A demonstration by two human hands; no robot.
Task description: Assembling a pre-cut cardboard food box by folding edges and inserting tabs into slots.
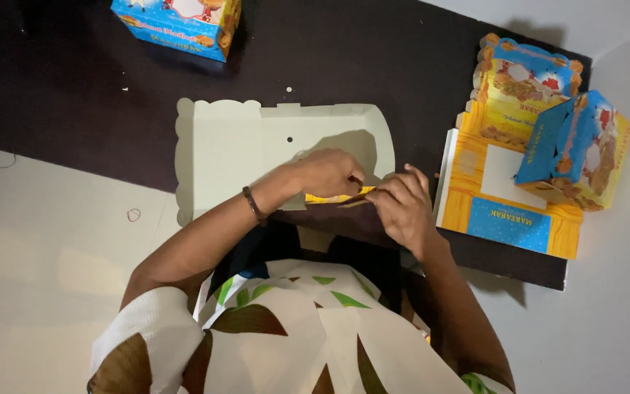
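Note:
A flat, unfolded cardboard box blank (257, 149) lies plain side up on a dark mat (74, 102), its scalloped edge to the left. My left hand (326, 174) and my right hand (402, 204) meet at the blank's near right corner. Both pinch a yellow printed flap (329, 198) of the blank, which is folded up between the fingertips. A dark band circles my left wrist.
A folded blue and yellow box (180, 22) stands at the mat's far left. At the right lies a stack of flat printed blanks (504, 197) with another folded box (581, 149) resting on it. A small red rubber band (133, 214) lies on the pale floor.

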